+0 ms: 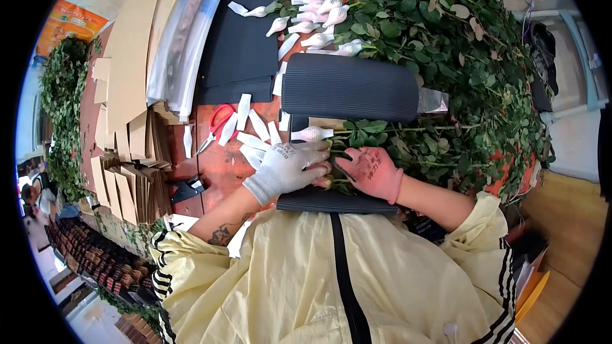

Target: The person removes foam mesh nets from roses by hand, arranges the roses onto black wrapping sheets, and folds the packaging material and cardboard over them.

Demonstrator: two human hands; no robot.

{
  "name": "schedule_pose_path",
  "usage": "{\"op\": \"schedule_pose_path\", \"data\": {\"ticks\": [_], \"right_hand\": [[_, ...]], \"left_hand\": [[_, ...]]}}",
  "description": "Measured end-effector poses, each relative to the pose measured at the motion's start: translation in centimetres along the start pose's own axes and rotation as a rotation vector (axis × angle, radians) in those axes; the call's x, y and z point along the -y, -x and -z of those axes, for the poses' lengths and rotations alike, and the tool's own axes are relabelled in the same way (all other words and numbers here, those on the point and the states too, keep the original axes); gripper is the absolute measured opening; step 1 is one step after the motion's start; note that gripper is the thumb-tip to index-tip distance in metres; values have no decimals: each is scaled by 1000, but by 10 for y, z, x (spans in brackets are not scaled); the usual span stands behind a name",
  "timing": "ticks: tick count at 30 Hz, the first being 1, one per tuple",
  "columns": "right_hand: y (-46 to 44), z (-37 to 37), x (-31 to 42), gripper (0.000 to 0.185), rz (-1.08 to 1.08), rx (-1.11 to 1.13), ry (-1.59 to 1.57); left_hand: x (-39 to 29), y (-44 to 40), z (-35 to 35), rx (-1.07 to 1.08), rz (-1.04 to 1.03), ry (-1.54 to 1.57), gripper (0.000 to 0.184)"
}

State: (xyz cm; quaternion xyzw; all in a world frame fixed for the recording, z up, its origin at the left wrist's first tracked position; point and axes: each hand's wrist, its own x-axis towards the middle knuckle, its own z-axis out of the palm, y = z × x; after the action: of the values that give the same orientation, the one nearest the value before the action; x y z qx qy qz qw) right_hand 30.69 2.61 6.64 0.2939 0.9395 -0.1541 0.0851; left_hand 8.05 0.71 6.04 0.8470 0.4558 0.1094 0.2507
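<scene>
My left hand, in a white-grey glove, curls over a pink rose that shows just below its fingertips. My right hand, in a pink glove, closes around the stem area right beside that flower; its fingertips are partly hidden among the leaves. Just above both hands lies a rose in a white foam net sleeve, its leafy stem pointing right. Under the hands is a black corrugated sheet, and a folded part of black corrugated board stands beyond them.
Loose foam sleeves and red-handled scissors lie left on the red table. Sleeved roses are piled at the back, with dense leafy stems to the right. Folded cardboard stands at left.
</scene>
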Motion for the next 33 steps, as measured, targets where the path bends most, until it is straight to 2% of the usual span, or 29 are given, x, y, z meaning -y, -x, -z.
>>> {"op": "schedule_pose_path", "data": {"ticks": [1, 2, 4, 5, 6, 8, 9, 13, 15, 18, 22, 24, 26, 28, 31, 33], "right_hand": [[5, 4, 3, 33, 14, -106, 17], [7, 8, 4, 33, 17, -95, 6], [6, 41, 13, 31, -52, 142, -92], [13, 21, 14, 31, 8, -71, -67], [11, 17, 16, 31, 8, -61, -75], [-3, 17, 13, 29, -63, 244, -51], [-5, 12, 13, 28, -35, 186, -30], [-10, 6, 12, 26, -30, 233, -103], [-11, -2, 10, 26, 54, 172, -97], [-15, -13, 10, 27, 50, 47, -118], [-14, 12, 15, 31, 13, 195, -78], [-12, 41, 16, 38, -95, 46, -77], [-19, 40, 6, 44, -107, -239, 102], [-34, 21, -9, 42, -181, -92, 143], [-35, 5, -19, 41, -108, -172, 195], [-31, 7, -22, 43, -118, -103, 186]], "left_hand": [[4, 2, -3, 65, 81, 242, 38], [8, 3, -5, 73, 91, 252, 38], [14, -2, -3, 64, -16, 178, 40], [12, -3, 3, 119, -16, 147, 42], [12, -3, 0, 107, -11, 124, 39], [10, -5, -1, 132, 24, 35, 36], [11, -6, -3, 127, 29, 36, 36], [17, -5, -11, 39, 13, 90, 33], [17, -5, -12, 16, 12, 103, 32], [16, -5, -12, 38, 23, 109, 31], [2, -2, -4, -7, 35, 169, 23], [-4, 1, 3, 166, 128, 173, 22], [-4, 5, -6, 206, 160, 150, 24], [-4, 4, -7, 60, 47, 163, 29], [-5, 7, -8, 88, 80, 58, 33], [-3, 8, -8, 85, 53, 31, 33]]}}
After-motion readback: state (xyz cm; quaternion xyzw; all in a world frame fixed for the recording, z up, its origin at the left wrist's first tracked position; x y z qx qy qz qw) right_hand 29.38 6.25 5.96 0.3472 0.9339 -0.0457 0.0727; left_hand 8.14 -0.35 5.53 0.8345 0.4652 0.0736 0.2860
